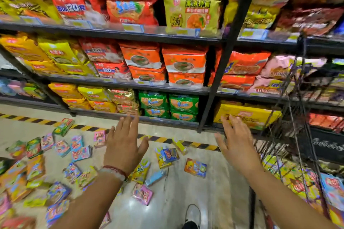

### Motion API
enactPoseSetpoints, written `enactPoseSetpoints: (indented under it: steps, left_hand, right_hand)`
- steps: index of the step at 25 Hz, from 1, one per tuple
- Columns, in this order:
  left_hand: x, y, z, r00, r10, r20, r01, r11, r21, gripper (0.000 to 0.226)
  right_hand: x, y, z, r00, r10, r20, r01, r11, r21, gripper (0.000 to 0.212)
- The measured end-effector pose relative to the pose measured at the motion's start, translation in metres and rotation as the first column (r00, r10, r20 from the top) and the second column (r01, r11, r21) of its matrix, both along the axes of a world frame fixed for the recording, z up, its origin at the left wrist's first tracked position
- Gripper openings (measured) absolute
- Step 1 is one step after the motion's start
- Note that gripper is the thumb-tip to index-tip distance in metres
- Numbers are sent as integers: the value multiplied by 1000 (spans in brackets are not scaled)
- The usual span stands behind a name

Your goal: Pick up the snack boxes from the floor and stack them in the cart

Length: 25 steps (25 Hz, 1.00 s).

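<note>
The cart (305, 154) at right is cut off and blurred; snack boxes (74, 154) litter the floor (186, 191). Left hand (123, 145) and right hand (236, 143) hover spread, holding nothing.

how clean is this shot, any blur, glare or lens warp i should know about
Head view: motion blur smears the snack boxes at lower left and the cart at right, so print there is unreadable; both open hands, left hand and right hand, stay fairly sharp; ceiling light glares off the floor; the wide lens bends the shelves and tilts the upright post.
</note>
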<state>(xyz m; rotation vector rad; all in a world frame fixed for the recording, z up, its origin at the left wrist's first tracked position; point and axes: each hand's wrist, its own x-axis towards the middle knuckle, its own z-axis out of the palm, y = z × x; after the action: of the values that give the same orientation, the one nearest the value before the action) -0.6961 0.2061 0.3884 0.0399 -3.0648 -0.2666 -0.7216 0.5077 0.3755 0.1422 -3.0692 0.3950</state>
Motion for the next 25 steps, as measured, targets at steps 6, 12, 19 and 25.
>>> enactPoseSetpoints:
  steps: [6,12,19,25]
  left_hand:
    - [-80,6,-144,998,-10,67,6,998,55,64]
    - [-142,24,-389,929,-44,367,14,996,85,74]
    - [-233,41,-653,748,-69,660,3,995,101,73]
    - [-246,51,-717,661,-110,742,184,983,-19,82]
  right_hand:
    - [-60,-8,-152,996,-36,81,36,999,-1,59]
    - [-93,0,-393,957,-16,289,4,999,43,58]
    - [-137,20,-654,674,126,727,-378,905,193,85]
    - [-131,17,-702,750,138,647,-356,908,219,77]
